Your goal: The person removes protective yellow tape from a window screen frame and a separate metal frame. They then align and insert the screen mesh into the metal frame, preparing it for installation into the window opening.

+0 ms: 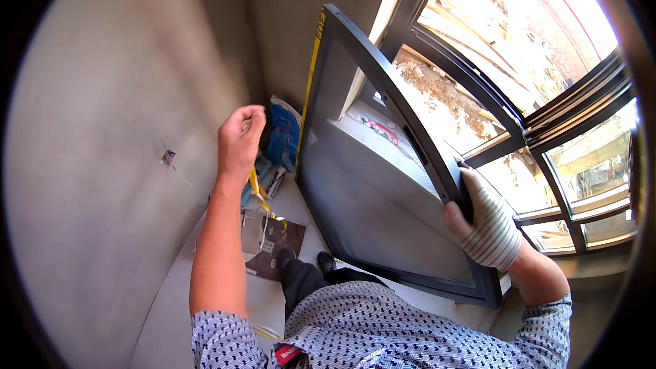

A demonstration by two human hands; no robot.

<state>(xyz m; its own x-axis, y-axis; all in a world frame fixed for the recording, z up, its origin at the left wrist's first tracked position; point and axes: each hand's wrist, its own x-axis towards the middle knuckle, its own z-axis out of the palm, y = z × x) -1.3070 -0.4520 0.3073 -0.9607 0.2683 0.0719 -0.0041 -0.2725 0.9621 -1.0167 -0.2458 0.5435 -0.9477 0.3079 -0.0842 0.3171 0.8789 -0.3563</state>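
The right hand [486,222], in a striped glove, grips the side bar of a screen [369,191], thumb on the near side and fingers wrapped over the far side. The screen, dark mesh in a dark frame, stands tilted in front of the person, between the wall [102,164] and the window [529,138]; its lower end is near the floor [263,294]. A yellow strip [311,89] runs along its far left edge.

The left hand [240,138] is bare and raised near the corner, well apart from the screen's gripped bar, its fingers curled in; whether it holds anything I cannot tell. Below and beside it are a blue bag [283,140], a yellow band [257,184] and a white tube [277,182]. A brown sheet [290,238] lies on the floor by the shoes [326,261].

Through the screen, a red and white item [380,130] shows on the pale sill [410,158]. Thin wires [168,158] poke from the wall on the left.
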